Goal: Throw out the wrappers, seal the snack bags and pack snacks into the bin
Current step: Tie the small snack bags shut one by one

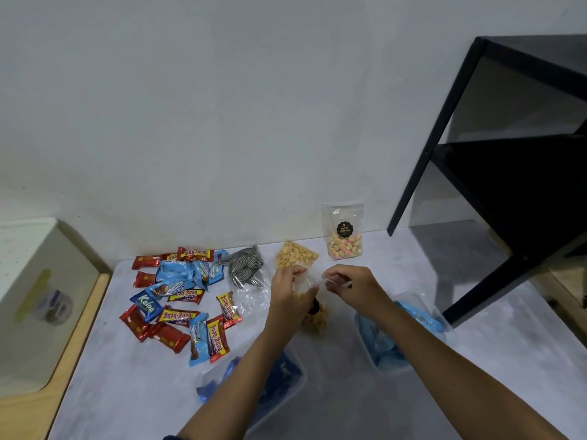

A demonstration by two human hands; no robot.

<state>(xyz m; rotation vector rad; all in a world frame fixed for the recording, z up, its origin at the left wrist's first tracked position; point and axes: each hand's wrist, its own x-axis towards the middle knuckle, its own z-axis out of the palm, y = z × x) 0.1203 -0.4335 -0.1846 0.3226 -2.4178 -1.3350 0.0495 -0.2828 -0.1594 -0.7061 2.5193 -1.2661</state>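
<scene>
1. Clear snack bag, just in front of the standing pouch, was held upright against spilling.
2. Its top edge was pinched by the left hand and right hand, apparently to seal it.

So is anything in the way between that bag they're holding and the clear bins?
Nothing solid that shows. The left hand and right hand pinch the top of the snack bag, which sits between the near bin and the right bin. Only the person's own forearms cross above them.
</scene>
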